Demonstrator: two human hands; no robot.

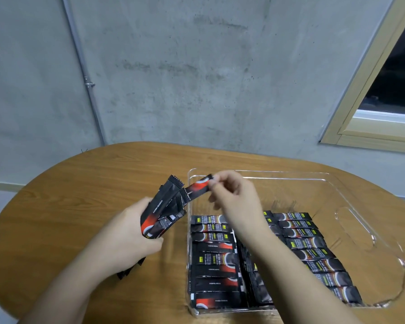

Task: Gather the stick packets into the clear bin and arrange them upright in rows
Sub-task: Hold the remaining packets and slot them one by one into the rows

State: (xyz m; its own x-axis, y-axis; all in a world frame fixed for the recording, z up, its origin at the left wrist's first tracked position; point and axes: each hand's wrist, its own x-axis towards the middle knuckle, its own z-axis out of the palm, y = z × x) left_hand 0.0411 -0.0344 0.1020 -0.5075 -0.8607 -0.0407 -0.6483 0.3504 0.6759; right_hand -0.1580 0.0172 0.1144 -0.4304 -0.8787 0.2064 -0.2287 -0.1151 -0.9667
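The bin (pixel 290 181) at the worktop's (pixel 91 183) right end holds packet rows (pixel 213 256) filling its near half. Left hand (pixel 131 232) grips a bundle (pixel 160 213); right hand (pixel 232 190) pinches one packet (pixel 198 189) from it. Far half remains unfilled.

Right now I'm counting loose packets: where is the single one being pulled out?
In the head view, the single stick packet is pinched by the right hand, over the clear bin's far-left corner.

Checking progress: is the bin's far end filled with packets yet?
No, the bin holds packets only in its near part; the far end shows bare plastic.
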